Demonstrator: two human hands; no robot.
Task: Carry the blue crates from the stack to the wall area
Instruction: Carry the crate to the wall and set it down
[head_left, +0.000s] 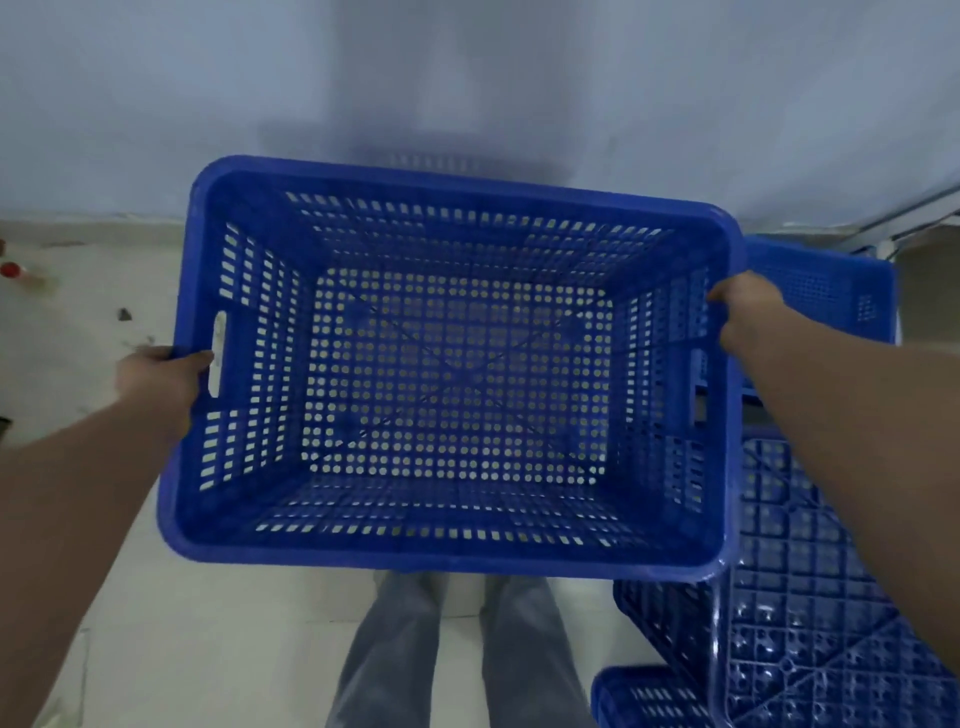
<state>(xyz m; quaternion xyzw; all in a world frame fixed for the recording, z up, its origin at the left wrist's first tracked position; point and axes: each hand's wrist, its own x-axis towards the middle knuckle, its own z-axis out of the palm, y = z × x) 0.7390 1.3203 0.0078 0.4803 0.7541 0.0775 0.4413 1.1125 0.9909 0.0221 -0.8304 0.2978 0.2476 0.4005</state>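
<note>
Both arms reach forward, left hand (158, 382) and right hand (745, 306) curled in grips.

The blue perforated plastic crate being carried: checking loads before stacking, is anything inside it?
No, the blue perforated plastic crate is empty; the pale floor shows through the holes in its bare bottom.

A pale blue-grey wall (467, 78) fills the upper view. Below the wall lies a light tiled floor (218, 634), meeting it along a dim seam. Left of the wall's base, small debris (123, 314) dots the floor under dull light.
</note>
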